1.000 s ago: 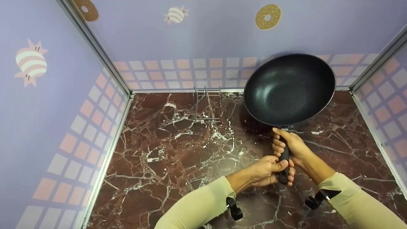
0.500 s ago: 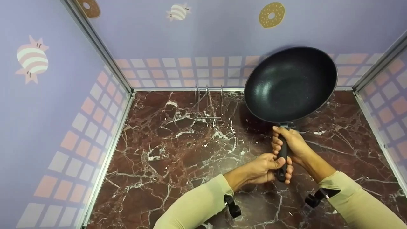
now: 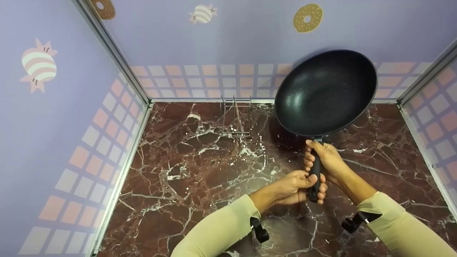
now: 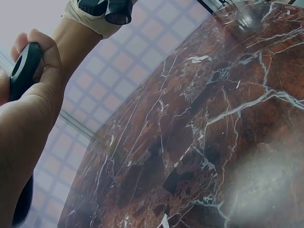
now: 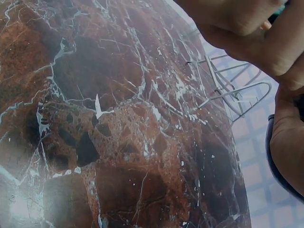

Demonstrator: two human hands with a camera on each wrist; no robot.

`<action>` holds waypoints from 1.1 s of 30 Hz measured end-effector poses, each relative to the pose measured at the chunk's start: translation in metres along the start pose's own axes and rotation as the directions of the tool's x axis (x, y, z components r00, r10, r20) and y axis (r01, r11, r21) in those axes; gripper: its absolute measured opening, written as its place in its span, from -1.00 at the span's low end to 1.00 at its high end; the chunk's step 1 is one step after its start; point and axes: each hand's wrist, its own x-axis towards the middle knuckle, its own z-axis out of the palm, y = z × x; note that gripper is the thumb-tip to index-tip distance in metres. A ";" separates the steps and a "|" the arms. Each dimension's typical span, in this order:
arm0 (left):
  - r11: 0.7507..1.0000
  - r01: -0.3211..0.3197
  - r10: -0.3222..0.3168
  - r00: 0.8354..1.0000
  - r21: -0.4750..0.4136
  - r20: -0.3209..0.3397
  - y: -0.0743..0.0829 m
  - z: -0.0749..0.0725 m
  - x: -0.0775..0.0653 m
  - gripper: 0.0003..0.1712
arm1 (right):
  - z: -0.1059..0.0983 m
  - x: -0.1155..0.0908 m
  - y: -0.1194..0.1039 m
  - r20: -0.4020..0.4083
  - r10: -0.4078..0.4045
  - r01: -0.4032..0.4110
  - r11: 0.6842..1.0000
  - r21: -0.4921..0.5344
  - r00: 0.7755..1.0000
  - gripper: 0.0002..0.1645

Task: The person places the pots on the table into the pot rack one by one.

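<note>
A black frying pan is held up over the right side of the counter, tilted so its dark inside faces the head camera. My right hand grips the upper part of its black handle, thumb near the pan's body. Lower down, my left hand holds the handle's end, its thumb across the front. In the left wrist view the handle's end shows between the fingers. Part of the pan's rim appears behind a hand in the right wrist view.
A small wire rack stands on the marbled counter against the back wall, left of the pan. Patterned walls enclose the back and both sides. Small white crumbs lie scattered in front of the rack.
The pan has risen slightly in the head view and tilted up a little more, its handle end shifting left. Both hands keep their hold on the handle.
</note>
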 end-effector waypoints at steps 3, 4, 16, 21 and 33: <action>1.000 0.004 -0.004 1.000 0.008 -0.009 0.003 0.000 -0.002 -0.63 | 0.003 0.001 0.000 -0.016 -0.022 0.022 1.000 -0.010 1.000 -0.56; 1.000 0.008 -0.008 1.000 0.011 -0.013 0.003 0.000 -0.002 -0.64 | 0.004 0.001 0.001 -0.022 -0.027 0.027 1.000 -0.016 0.999 -0.56; 1.000 -0.005 0.005 1.000 0.011 -0.017 0.012 -0.001 -0.009 -0.65 | 0.018 0.005 -0.004 -0.087 -0.083 0.074 0.992 -0.100 0.993 -0.57; 1.000 -0.019 0.019 1.000 0.024 0.004 0.017 -0.003 -0.014 -0.63 | 0.025 0.008 -0.005 -0.098 -0.091 0.080 0.991 -0.106 0.991 -0.60; 1.000 -0.001 0.001 1.000 -0.005 0.013 0.021 -0.009 -0.021 -0.62 | 0.039 0.012 -0.007 -0.154 -0.113 0.088 0.983 -0.163 0.982 -0.63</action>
